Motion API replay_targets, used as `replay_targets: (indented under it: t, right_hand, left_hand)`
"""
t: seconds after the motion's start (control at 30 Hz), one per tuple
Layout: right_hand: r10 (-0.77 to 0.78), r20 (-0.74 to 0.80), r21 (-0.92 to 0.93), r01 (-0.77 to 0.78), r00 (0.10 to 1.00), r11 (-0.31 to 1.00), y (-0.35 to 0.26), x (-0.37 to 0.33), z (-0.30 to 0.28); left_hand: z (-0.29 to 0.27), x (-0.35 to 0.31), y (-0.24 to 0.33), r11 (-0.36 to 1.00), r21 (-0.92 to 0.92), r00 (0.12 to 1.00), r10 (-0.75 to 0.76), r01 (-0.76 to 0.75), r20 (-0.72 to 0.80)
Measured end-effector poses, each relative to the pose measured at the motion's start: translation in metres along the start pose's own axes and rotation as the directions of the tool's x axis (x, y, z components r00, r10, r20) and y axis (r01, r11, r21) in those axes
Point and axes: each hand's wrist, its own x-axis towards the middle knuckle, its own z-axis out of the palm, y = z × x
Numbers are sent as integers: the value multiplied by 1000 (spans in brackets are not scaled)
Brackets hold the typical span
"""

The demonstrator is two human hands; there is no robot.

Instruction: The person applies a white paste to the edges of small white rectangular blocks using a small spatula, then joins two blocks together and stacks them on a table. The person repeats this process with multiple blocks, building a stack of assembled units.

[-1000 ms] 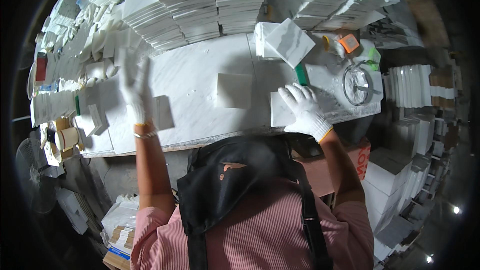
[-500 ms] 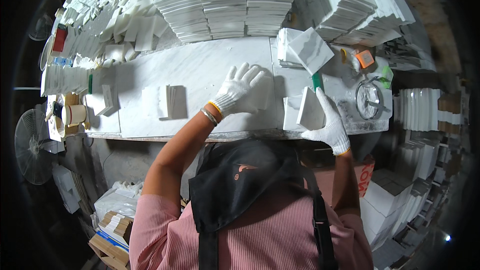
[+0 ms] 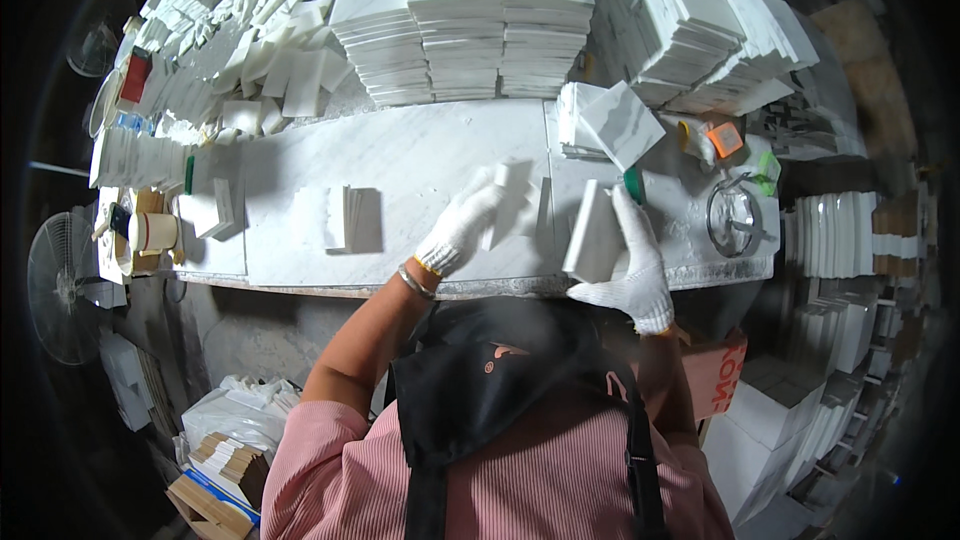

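Seeing thumb and fingers of the right hand [image 3: 645, 278] clamped around a tilted white tile [image 3: 600, 240], just near-left of the green block [image 3: 631, 185]. Left hand [image 3: 462, 223] has fingers against a second tile [image 3: 515, 198], farther left of the green block; motion blur there, so I can't tell whether they're closed on it.

Change vs half a second ago: left hand was spread flat over that second tile, now it's tipped up from the bench [image 3: 420, 145]. Means both hands have a tile raised.

Axes on my feed: tilted white tile is up on edge, long axis near-to-far, far end angled slightly right toward the green block. Second tile roughly similar.

Outward: short tile stack [image 3: 580, 145] beyond-left of the green block, on-edge tiles [image 3: 340, 220] well left of it.
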Motion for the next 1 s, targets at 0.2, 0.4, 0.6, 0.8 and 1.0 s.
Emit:
replay_targets:
  t: [0.2, 0.4, 0.6, 0.8, 1.0]
  right_hand:
    - [-124, 193, -284, 176, 973, 943, -33, 40, 37]
    - [-179, 323, -338, 290, 929, 895, -40, 53, 56]
    - [-121, 390, -372, 277, 913, 886, -57, 62, 62]
    - [-94, 320, 1, 99, 943, 995, -55, 84, 23]
    - [-144, 418, -384, 318, 897, 867, -101, 102, 31]
  left_hand:
    - [-11, -22, -44, 842, -526, 990, -139, 122, 8]
    - [14, -40, -25, 834, -541, 994, -93, 113, 64]
    - [11, -42, -28, 877, -475, 997, -82, 73, 1]
    - [-34, -16, -44, 548, -784, 892, 143, 290, 429]
    - [-27, -16, -14, 446, -840, 844, 279, 309, 458]
